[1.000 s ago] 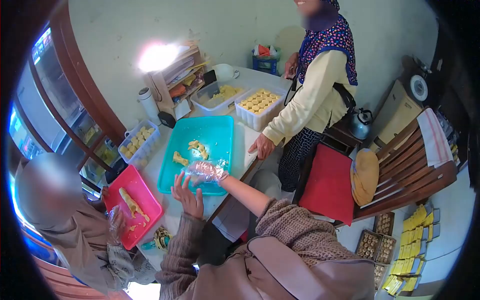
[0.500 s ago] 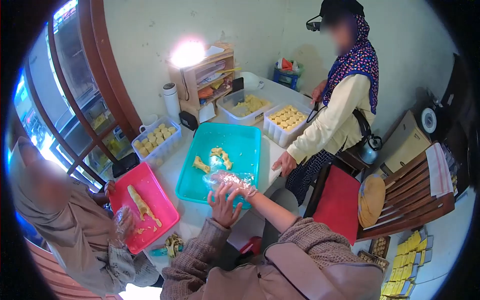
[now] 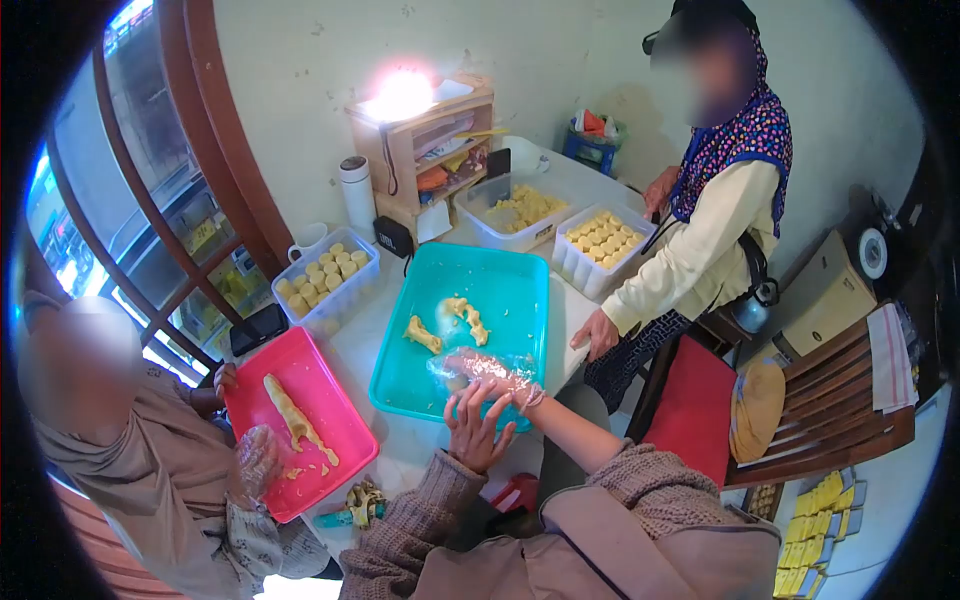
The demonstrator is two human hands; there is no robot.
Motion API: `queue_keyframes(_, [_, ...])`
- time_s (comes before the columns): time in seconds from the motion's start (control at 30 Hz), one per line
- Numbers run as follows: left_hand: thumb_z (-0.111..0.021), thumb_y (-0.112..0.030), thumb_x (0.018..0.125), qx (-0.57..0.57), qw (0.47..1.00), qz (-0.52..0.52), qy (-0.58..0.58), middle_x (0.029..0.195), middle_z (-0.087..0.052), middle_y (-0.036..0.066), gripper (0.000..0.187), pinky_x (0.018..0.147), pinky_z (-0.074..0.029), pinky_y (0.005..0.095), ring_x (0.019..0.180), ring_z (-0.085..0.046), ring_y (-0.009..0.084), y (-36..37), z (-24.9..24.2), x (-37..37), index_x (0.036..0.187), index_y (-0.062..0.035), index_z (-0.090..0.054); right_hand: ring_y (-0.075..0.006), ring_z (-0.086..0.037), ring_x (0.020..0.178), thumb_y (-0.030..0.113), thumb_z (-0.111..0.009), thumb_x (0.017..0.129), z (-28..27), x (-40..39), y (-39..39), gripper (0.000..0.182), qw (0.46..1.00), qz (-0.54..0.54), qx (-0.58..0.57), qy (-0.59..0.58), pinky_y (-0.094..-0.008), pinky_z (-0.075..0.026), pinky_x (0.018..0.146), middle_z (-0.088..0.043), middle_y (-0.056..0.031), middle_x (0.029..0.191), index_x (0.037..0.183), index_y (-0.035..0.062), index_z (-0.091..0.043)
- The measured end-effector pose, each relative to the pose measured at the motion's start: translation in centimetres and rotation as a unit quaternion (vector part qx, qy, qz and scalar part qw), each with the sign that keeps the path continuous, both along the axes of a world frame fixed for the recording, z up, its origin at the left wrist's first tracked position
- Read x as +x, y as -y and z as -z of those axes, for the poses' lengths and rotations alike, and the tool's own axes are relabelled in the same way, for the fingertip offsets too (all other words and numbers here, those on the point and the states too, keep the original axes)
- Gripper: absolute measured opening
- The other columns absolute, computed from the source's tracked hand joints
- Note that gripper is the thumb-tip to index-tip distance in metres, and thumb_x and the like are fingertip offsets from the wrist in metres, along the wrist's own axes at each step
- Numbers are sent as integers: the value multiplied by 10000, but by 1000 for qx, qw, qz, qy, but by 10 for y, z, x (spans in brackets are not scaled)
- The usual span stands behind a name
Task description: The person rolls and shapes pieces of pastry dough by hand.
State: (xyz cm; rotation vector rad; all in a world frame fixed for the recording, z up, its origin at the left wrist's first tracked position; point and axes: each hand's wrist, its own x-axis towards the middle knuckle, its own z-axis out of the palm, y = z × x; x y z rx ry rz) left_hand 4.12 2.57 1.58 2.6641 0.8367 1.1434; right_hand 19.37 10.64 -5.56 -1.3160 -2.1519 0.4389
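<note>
My left hand (image 3: 480, 425) is bare, its fingers spread at the near edge of the teal tray (image 3: 390, 375), against the plastic glove near my right wrist. Over the tray's near part is my right hand (image 3: 490, 374), inside a clear shiny glove. Glare and crinkled plastic hide how its fingers lie and what is under them. Just beyond the glove are a piece of yellowish dough (image 3: 423, 335) on the left and a curved, lumpy piece (image 3: 473, 320) on the right. Small crumbs dot the tray.
At left, a person's gloved hand (image 3: 258, 462) rests at a pink tray (image 3: 350, 425) with a dough roll (image 3: 292, 410). Tubs of round pieces (image 3: 325, 280) (image 3: 606, 238) and a bin of dough (image 3: 520, 210) stand behind. Another person's hand (image 3: 597, 335) touches the table's right edge.
The view has shifted, so the trays and tubs appear farther right and slightly larger. My hands keep nearly the same place over the teal tray.
</note>
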Motion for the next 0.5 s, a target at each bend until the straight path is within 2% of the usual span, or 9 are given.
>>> queue_keyframes(0.33, [-633, -263, 801, -15, 1000, 18, 8, 1331, -425, 108, 471, 1043, -203, 497, 1273, -379, 311, -1, -1, -4, 1232, -154, -478, -362, -504, 1163, 151, -577, 807, -19, -2, 6, 429, 999, -11, 16, -45, -441, -421, 976, -538, -192, 1223, 1232, 115, -530])
queue_keyframes(0.43, [-616, -275, 806, -22, 999, 28, 35, 1284, -472, 108, 412, 1039, -207, 486, 1238, -421, 317, -3, -1, -6, 1179, -144, -499, -357, -504, 1167, 168, -584, 809, -29, -4, 2, 424, 997, -2, -69, -39, -447, -414, 978, -534, -194, 1230, 1226, 111, -531])
queue_keyframes(0.47, [-608, -275, 807, -8, 999, 26, 45, 1265, -488, 105, 393, 1039, -204, 484, 1226, -432, 318, -3, 0, -8, 1163, -145, -505, -357, -522, 1136, 186, -581, 820, -32, -6, 6, 408, 998, 1, -27, -53, -450, -431, 946, -545, -196, 1189, 1218, 112, -531])
queue_keyframes(0.5, [-601, -276, 809, 6, 998, 24, 56, 1246, -505, 101, 374, 1038, -201, 482, 1215, -444, 319, -3, 1, -10, 1147, -146, -511, -358, -527, 1124, 191, -583, 822, -38, -6, 7, 406, 998, 7, -46, -47, -451, -438, 933, -548, -194, 1172, 1217, 113, -531])
